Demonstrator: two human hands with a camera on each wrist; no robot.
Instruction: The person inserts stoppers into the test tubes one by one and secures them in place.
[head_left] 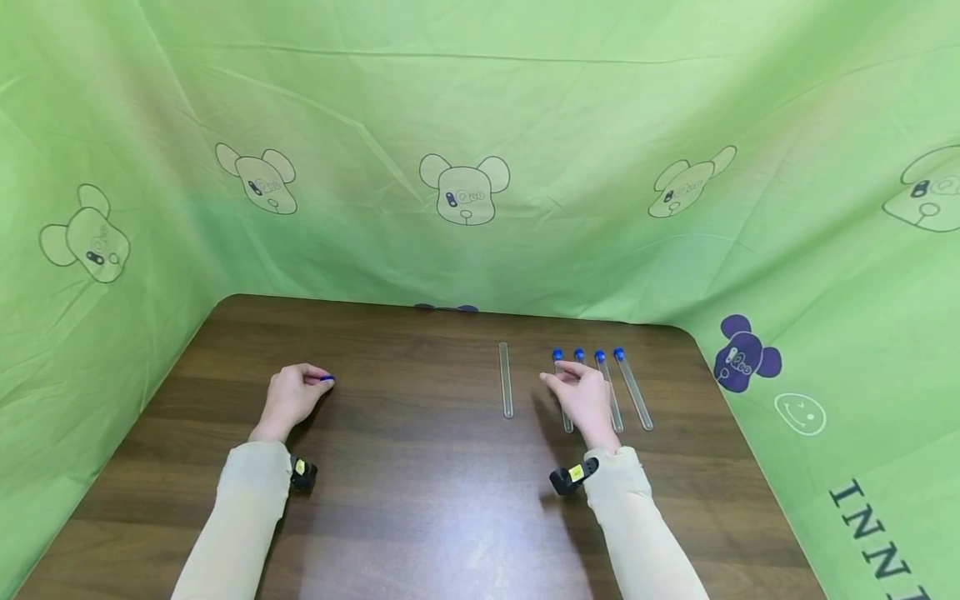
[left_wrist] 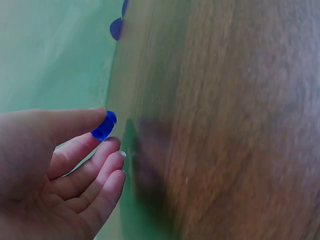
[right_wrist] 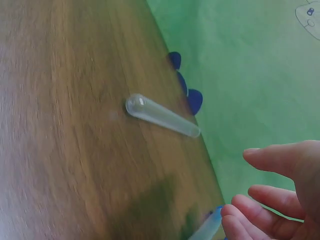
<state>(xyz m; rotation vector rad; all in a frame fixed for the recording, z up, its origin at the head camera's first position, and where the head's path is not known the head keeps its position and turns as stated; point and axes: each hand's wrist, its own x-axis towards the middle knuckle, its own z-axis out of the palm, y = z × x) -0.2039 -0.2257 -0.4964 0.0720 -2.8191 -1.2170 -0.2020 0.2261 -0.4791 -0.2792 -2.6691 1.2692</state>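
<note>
Between thumb and index finger, my left hand (head_left: 291, 395) pinches a small blue cap (left_wrist: 104, 126) above the left part of the table. My right hand (head_left: 585, 398) hovers at the right with thumb and fingers apart, holding nothing. Beneath and beside it lie several clear test tubes (head_left: 636, 392) with blue caps, side by side; the hand partly covers some of them. To its left lies another clear test tube (head_left: 506, 382), without a cap. In the right wrist view, that capless tube (right_wrist: 162, 116) shows its rounded end toward the camera.
Everything lies on a brown wood-grain table (head_left: 420, 467). Green cloth (head_left: 352, 100) printed with bear faces hangs behind the table and along both sides. A black wrist camera (head_left: 303, 475) sits on the left wrist and another camera (head_left: 573, 477) on the right.
</note>
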